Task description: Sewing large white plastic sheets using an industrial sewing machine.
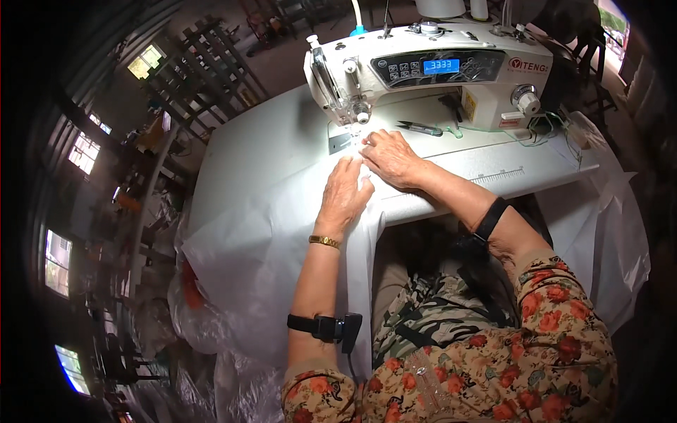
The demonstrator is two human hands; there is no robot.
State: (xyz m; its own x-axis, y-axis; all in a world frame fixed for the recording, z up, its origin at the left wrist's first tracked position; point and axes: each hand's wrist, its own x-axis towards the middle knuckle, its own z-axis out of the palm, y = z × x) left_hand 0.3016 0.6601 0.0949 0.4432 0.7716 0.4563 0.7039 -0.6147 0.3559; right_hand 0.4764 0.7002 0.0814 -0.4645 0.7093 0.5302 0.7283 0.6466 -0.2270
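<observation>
I have the left grip [341, 194] over the white sheet [261, 218], fingers drawn close together and pointing to 12 o'clock, with the thumb out toward 1 o'clock. From that grip the sheet fans out to between 8 and 9 o'clock across the worktop [243, 137], and a long fold of it drops to 6 o'clock, past the worktop's front edge. The right grip [392, 158] sits at 2 o'clock from the left one, near it, its fingers bunched narrow and reaching toward 10 o'clock, where their tips meet the sheet's upper end. The lamp glare washes out that spot, so I can't tell whether either grip pinches the material or only presses it flat.

The needle area of the white sewing machine [437, 60] is just beyond both sets of fingertips, at 12 o'clock from the left grip and 10 o'clock from the right. From the right grip I see dark thread snips [421, 128] between 1 and 2 o'clock, the lit blue display [441, 66] at 1, the machine's round knob [526, 100] at 2, and the printed ruler scale [501, 173] just past 3 on the worktop.
</observation>
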